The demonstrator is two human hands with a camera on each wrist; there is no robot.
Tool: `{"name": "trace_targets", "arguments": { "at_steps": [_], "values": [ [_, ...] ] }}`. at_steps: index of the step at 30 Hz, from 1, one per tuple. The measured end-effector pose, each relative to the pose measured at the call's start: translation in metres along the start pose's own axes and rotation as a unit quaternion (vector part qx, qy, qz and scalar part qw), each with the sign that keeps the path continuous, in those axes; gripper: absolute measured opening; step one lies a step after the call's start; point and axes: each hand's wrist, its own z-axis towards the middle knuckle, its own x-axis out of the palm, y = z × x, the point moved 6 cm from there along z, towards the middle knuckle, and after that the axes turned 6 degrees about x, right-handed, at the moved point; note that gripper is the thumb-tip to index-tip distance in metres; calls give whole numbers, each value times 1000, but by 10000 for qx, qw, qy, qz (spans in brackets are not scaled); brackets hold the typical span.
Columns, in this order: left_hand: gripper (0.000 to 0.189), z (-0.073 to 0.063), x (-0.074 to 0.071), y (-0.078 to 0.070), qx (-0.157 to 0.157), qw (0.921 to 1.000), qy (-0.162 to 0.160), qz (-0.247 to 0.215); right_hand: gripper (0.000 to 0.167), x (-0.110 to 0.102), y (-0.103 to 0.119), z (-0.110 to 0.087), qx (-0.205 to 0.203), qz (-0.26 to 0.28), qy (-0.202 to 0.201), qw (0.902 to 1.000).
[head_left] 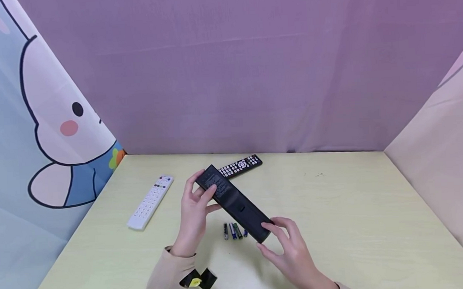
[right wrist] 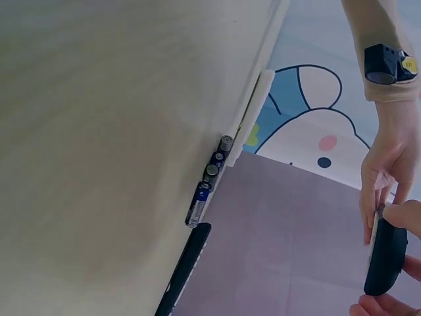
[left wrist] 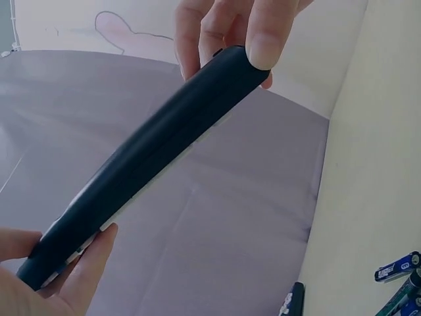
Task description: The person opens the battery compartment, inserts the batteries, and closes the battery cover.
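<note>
A black remote control (head_left: 245, 208) is held above the table, tilted, with its back and battery cover toward the head camera. At its upper left end my left hand (head_left: 192, 216) grips it, thumb on the back and fingers beneath. My right hand (head_left: 294, 257) pinches the lower right end between thumb and fingers. The left wrist view shows the remote (left wrist: 151, 151) from its side, between both hands. Below it several small batteries (head_left: 233, 231) lie side by side on the table, partly hidden by the remote.
A white remote control (head_left: 151, 202) lies face up at the left of the table (head_left: 349, 208). Behind the held one, another black remote control (head_left: 244, 164) with pale buttons lies partly covered. A purple cloth (head_left: 243, 74) hangs at the back, with printed cloth (head_left: 62, 140) on the left.
</note>
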Motion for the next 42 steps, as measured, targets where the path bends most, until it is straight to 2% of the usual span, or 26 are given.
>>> {"name": "trace_targets", "arguments": {
  "at_steps": [4, 8, 10, 16, 27, 36, 39, 42],
  "values": [
    [47, -1, -1, -3, -3, 9999, -102, -36, 37, 0, 2, 3, 98, 106, 219, 9997],
    [48, -2, -1, -5, -24, 9999, -113, 70, 38, 2, 2, 5, 446, 427, 633, 9961],
    [48, -2, -1, -5, -32, 9998, -107, 146, 38, 3, 2, 7, 675, 573, 839, 9925],
    [47, -3, -1, -4, -61, 9991, -44, 406, 56, 7, -1, 13, 1283, 938, 1231, 9796],
    [47, -5, 7, -1, -44, 9980, 195, 596, 59, 17, -6, 19, 1916, 1229, 1795, 9571],
    [47, -7, 9, -3, -58, 9963, 350, 778, 62, 23, -5, 19, 2074, 1440, 2007, 9466],
    [46, -7, 9, -3, -64, 9953, 367, 893, 62, 24, -4, 17, 2060, 1369, 2074, 9465],
    [47, -8, 8, -4, -66, 9941, 396, 1010, 64, 25, -2, 16, 1906, 1204, 2118, 9510]
  ]
}}
